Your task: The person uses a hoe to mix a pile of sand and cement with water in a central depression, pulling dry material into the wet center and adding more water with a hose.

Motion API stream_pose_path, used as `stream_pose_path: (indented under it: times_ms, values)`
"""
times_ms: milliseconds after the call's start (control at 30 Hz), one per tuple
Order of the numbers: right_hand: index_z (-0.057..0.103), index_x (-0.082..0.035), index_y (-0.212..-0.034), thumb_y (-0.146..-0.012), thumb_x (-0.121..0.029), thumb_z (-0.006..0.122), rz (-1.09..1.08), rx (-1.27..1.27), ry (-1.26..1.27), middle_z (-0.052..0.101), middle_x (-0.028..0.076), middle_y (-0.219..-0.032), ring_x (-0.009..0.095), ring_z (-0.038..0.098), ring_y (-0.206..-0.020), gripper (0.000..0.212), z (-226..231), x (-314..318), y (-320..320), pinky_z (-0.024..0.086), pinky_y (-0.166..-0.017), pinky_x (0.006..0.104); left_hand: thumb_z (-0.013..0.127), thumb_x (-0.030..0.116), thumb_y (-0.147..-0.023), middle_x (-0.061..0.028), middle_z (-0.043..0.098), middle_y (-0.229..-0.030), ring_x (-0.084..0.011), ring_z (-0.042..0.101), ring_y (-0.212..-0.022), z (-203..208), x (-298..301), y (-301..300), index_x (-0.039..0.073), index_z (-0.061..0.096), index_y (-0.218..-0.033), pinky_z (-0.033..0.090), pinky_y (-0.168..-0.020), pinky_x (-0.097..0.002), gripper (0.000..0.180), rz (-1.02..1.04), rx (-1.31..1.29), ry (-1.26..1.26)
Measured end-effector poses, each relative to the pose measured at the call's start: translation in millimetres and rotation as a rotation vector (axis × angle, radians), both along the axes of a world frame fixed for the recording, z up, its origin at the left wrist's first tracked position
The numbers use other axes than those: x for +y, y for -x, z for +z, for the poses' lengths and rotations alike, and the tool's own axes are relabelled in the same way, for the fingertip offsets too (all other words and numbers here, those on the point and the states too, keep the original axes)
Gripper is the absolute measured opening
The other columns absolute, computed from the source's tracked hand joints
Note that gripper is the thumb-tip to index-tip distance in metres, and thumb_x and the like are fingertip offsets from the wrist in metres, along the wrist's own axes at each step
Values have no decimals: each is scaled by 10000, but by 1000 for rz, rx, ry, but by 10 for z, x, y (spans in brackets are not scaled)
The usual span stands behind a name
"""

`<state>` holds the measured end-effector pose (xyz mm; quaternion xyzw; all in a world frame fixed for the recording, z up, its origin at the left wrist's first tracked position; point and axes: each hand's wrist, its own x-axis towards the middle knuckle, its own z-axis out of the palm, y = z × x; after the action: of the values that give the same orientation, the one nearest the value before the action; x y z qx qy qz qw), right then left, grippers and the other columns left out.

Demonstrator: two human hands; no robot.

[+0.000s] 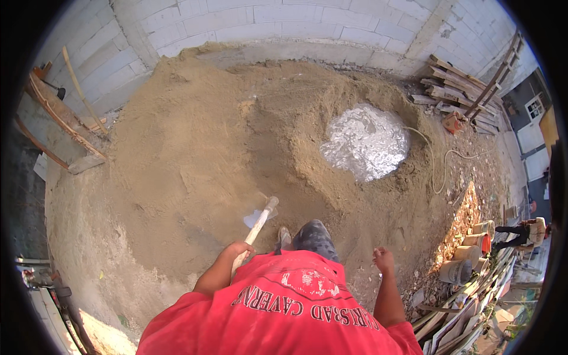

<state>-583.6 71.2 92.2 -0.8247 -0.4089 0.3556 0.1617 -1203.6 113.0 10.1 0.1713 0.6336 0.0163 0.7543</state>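
My left hand [241, 248] is wrapped round the pale wooden handle of a hoe [258, 226], which slants away from my body. Its head end is low over the sand near my feet, and a pale, flat blade shows partly beside the handle. My right hand [383, 259] hangs away from my right side with nothing visible in it, its fingers loosely bent and a little apart. In front of me spreads a broad heap of brown sand [189, 142]. To the right, a hollow ringed with sand holds shiny grey water [370, 142].
A thin hose [435, 163] runs from the pool's right rim. Stacked boards [455, 89] lean by the block wall [284, 23]. Buckets [467, 254] and long planks [467, 319] lie right, where another person [526, 232] stands. A curved wooden piece [62, 121] is left.
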Motion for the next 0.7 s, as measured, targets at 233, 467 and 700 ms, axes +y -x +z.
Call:
stream_pose_path:
  times_ms: [233, 467, 700]
  values:
    - [622, 14, -1021, -937, -231, 631, -107, 203, -26, 673, 93, -787, 171, 628, -572, 259, -455, 1129, 251, 511, -506, 322, 718, 156, -701, -87, 678, -810, -195, 617, -707, 313, -647, 481, -39, 681, -928, 488, -673, -329, 301, 80, 283, -307]
    - [697, -66, -1069, -852, -353, 633, 637, -18, 354, 725, 156, -966, 320, 698, -838, 366, -1370, 1268, 1732, 543, -813, 395, 678, 121, -742, -54, 606, -714, -185, 569, -646, 1038, -115, 827, 29, 637, -832, 451, -631, -322, 134, 286, 217, -142]
    - [692, -90, -1116, -856, -384, 584, 712, 13, 427, 687, 200, -1084, 385, 649, -1028, 408, -1397, 1996, 2175, 516, -886, 464, 629, 123, -800, -64, 602, -691, -194, 588, -660, 1620, 1551, 804, -6, 667, -1004, 473, -619, -312, 245, 324, 189, -59]
